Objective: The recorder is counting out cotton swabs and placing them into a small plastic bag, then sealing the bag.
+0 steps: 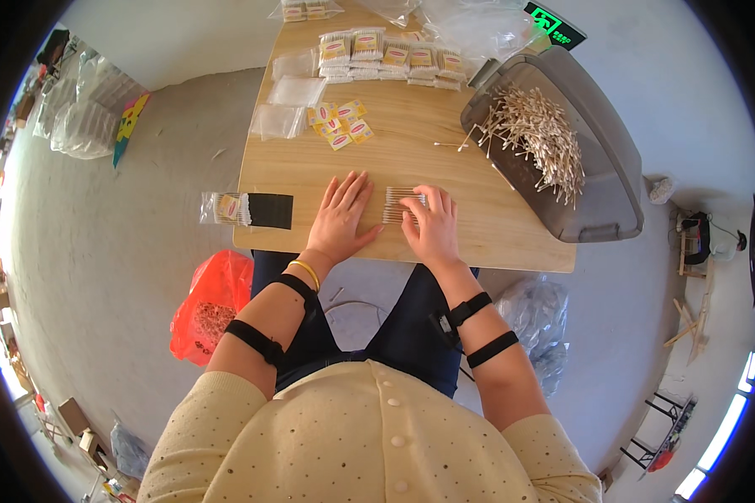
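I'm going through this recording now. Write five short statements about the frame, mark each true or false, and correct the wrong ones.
1. The left hand rests palm down on the pale wooden table. True.
2. The right hand is at a neat row of thin, white-tipped cotton swabs. True.
3. The grey plastic bin is empty. False: the bin holds a heap of loose, white-tipped swabs.
4. The bright red plastic bag lies on the tabletop. False: the bag is off the table, left of the person's dark trousers.
5. Clear packets of swabs with yellow labels sit toward the table's far end. True.
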The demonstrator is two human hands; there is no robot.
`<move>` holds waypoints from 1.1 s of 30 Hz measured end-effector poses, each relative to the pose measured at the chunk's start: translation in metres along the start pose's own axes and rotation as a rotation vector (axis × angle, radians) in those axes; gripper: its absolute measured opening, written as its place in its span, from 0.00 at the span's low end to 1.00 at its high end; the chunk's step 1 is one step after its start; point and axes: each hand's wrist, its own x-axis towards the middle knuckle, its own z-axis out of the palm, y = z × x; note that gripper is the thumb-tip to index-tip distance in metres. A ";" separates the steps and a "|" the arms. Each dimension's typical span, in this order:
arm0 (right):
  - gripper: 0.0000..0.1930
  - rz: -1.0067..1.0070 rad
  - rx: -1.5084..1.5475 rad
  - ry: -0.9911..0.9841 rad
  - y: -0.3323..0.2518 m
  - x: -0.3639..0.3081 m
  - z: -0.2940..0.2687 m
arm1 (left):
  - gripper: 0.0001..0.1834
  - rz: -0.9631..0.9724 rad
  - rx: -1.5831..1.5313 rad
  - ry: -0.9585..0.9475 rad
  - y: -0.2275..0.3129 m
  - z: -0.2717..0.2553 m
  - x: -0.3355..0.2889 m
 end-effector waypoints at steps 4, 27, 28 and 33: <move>0.10 -0.019 -0.014 -0.016 0.005 0.000 0.002 | 0.42 0.001 -0.001 -0.004 0.000 0.001 0.001; 0.07 -0.021 -0.047 0.020 0.009 0.021 0.001 | 0.42 0.002 -0.013 0.005 -0.001 0.001 0.000; 0.07 -0.028 -0.051 0.027 0.009 0.023 0.002 | 0.42 0.002 -0.015 0.006 -0.001 0.001 0.000; 0.07 -0.039 -0.064 0.012 0.011 0.027 0.005 | 0.42 0.000 -0.015 0.008 -0.002 0.002 0.000</move>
